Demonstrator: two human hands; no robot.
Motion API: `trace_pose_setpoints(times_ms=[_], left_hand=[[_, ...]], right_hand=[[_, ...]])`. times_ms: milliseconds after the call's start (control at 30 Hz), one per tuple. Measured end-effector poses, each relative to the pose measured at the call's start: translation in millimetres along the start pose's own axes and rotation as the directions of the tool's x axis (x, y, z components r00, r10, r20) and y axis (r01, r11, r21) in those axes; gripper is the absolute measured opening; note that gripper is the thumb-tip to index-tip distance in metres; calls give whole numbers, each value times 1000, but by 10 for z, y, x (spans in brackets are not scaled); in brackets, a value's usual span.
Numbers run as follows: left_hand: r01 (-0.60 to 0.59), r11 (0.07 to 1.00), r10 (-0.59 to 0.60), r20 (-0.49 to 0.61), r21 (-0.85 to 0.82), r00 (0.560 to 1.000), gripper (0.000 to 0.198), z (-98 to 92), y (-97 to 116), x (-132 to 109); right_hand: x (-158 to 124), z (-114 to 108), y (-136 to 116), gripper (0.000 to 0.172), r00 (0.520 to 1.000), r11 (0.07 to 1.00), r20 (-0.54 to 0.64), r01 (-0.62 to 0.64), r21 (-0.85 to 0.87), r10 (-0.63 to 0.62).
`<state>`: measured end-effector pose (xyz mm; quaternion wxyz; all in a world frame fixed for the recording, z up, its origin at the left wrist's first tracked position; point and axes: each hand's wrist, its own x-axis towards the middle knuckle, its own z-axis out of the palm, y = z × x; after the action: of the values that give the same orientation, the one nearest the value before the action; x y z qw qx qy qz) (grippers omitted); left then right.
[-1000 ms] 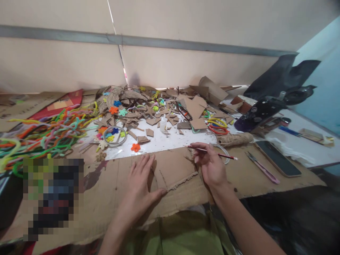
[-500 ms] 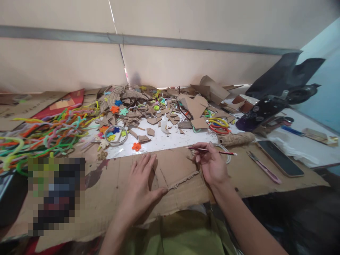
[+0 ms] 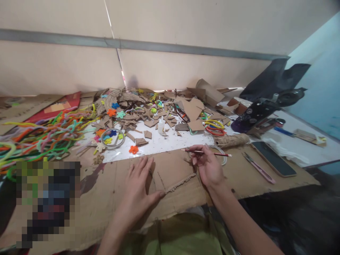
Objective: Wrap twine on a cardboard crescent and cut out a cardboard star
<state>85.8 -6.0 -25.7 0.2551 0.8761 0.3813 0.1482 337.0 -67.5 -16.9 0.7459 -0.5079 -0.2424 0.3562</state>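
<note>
My left hand (image 3: pixel 138 187) lies flat with fingers spread on a large brown cardboard sheet (image 3: pixel 106 198) across my lap. My right hand (image 3: pixel 208 166) rests on the same sheet further right, fingers closed on a thin red pencil (image 3: pixel 205 152) held level above the board. A ragged cut edge (image 3: pixel 180 183) in the cardboard runs between the two hands.
Colourful pipe cleaners (image 3: pixel 42 134) pile at the left. Cardboard scraps (image 3: pixel 191 109), small felt flowers (image 3: pixel 133 149), a glue bottle (image 3: pixel 160 124) and a twine roll (image 3: pixel 231 140) litter the white table. A phone (image 3: pixel 273 158) and a pink cutter (image 3: pixel 259 167) lie at the right.
Both hands keep their places on the cardboard; only the view has shifted slightly, and the pencil stays in my right hand.
</note>
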Motion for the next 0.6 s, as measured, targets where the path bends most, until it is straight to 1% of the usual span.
trace_pose_setpoints(times_ms=[267, 467, 600], left_hand=[[3, 1000, -3, -5, -16, 1000, 91, 3, -9, 7], [27, 999, -26, 11, -29, 1000, 90, -37, 28, 2], [35, 999, -35, 9, -38, 999, 89, -31, 29, -7]], right_hand=[[-3, 0, 15, 43, 1000, 1000, 9, -4, 2, 4], [1, -20, 44, 42, 1000, 1000, 19, -10, 14, 10], [-4, -18, 44, 43, 1000, 1000, 28, -9, 9, 9]])
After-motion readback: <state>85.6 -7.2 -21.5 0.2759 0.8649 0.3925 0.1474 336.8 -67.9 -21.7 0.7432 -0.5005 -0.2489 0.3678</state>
